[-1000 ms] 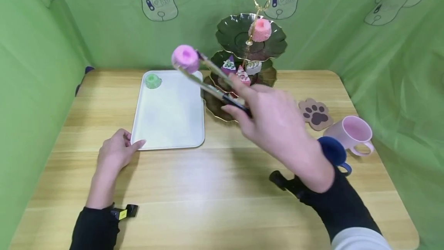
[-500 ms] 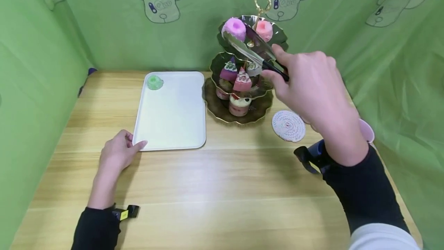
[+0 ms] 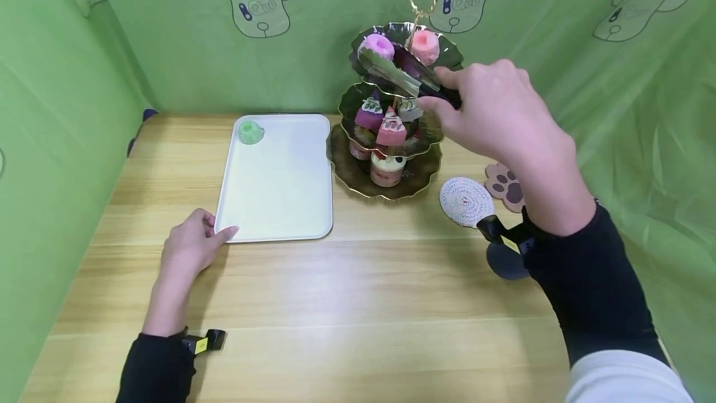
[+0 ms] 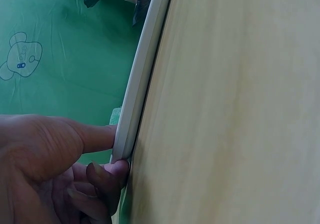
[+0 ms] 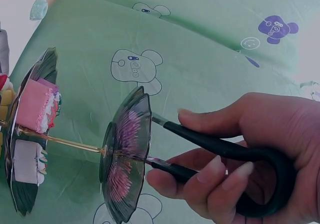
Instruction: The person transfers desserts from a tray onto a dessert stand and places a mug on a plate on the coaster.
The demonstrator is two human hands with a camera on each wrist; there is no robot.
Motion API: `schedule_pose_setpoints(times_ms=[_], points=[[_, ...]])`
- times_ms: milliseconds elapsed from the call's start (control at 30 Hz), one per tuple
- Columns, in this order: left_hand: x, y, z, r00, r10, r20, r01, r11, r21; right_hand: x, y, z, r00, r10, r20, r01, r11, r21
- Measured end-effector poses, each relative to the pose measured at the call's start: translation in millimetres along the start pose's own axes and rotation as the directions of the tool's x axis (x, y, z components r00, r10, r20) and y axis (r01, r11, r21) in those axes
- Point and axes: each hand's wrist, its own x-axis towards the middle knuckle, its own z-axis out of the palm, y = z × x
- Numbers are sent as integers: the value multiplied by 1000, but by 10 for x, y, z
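My right hand (image 3: 498, 111) grips black-handled tongs (image 3: 391, 73) over the top plate of a tiered stand (image 3: 349, 173). A purple ring-shaped toy cake (image 3: 378, 46) sits on that plate, with the tong ends on either side of it. Right beside it is a pink ring-shaped cake (image 3: 425, 47). In the right wrist view, fingers and thumb wrap the tongs' handles (image 5: 200, 140), and both cakes show through the dark plate (image 5: 145, 114). My left hand (image 3: 190, 244) pinches the near left corner of a white tray (image 3: 274, 191), thumb on top. A green ring-shaped cake (image 3: 250, 132) lies in the tray's far left corner.
Cake slices (image 3: 391, 129) fill the middle tier; a layered cup dessert (image 3: 387, 170) stands on the bottom one. To the right lie a round woven coaster (image 3: 466, 201) and a paw coaster (image 3: 505, 185). A blue mug (image 3: 506, 261) is partly hidden by the right forearm.
My right hand has carried the purple cake in the tongs from above the tray rightward to the stand's top plate, then lowered it slightly. The left hand stays on the tray.
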Motion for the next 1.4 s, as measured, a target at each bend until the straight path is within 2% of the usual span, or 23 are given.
schedule_pose_setpoints(times_ms=[167,267,333,433,533,600,700,800,900,1033,1133,1233,1400], points=[[9,-16,0,1000,3,-3,-3,1000,0,-40,-38,-17,1000,2,-4,-2,1000,-5],[10,-18,-2,1000,4,-2,-4,1000,-4,-136,-67,-36,999,7,-46,-7,1000,-7],[10,-18,-5,1000,3,-1,-3,1000,-6,-229,-91,-53,995,-8,-104,7,1000,-5],[3,-18,-16,1000,0,2,0,1000,-6,-390,-169,-70,973,-75,-217,76,997,-4],[-6,-24,-32,1000,0,0,0,1000,-7,-523,-295,-34,937,-174,-304,180,984,-9],[-11,-29,-40,1000,-1,-3,1,1000,-7,-570,-388,56,920,-224,-321,236,972,0],[-8,-35,-40,1000,3,-11,-3,1000,-5,-557,-519,306,917,-272,-293,291,956,23],[6,-40,-26,1000,9,-9,-9,1000,-6,-453,-664,657,934,-291,-206,307,951,47],[19,-45,-16,1000,1,-2,-1,1000,-1,-266,-831,1074,949,-296,-110,303,952,47],[26,-30,-16,1000,-14,-6,14,1000,6,61,-1064,1631,970,-242,-11,242,970,-1],[12,-19,-20,1000,-11,-7,11,1000,1,308,-1239,1965,984,-172,37,174,983,-53],[-7,-10,-20,1000,-7,-3,7,1000,-9,527,-1389,2189,992,-108,65,112,991,-72],[-23,4,-33,1000,1,2,-1,1000,-13,841,-1569,2381,997,-9,70,12,999,-42]])
